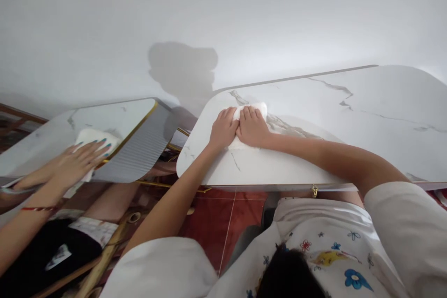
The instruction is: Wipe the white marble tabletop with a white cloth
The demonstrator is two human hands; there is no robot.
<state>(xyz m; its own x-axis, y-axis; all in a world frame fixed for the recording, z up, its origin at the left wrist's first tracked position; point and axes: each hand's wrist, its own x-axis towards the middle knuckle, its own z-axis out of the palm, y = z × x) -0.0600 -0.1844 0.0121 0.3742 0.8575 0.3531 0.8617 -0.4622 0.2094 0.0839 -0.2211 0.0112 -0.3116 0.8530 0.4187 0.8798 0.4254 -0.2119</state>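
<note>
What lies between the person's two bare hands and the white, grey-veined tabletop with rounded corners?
A white cloth: the head view shows its edges around the left hand and right hand, on the tabletop.

The single head view looks forward and down from the wearer's head, close above the marble-patterned counter (384, 102), facing the pale wall (279, 14).

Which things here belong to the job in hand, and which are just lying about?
In the job:
- left hand and right hand, pressed on the cloth
- white cloth
- marble-patterned tabletop beneath

Apart from it:
- wooden poles, lower left
- neighbouring tabletop and its cloth, under another person's hands
</note>
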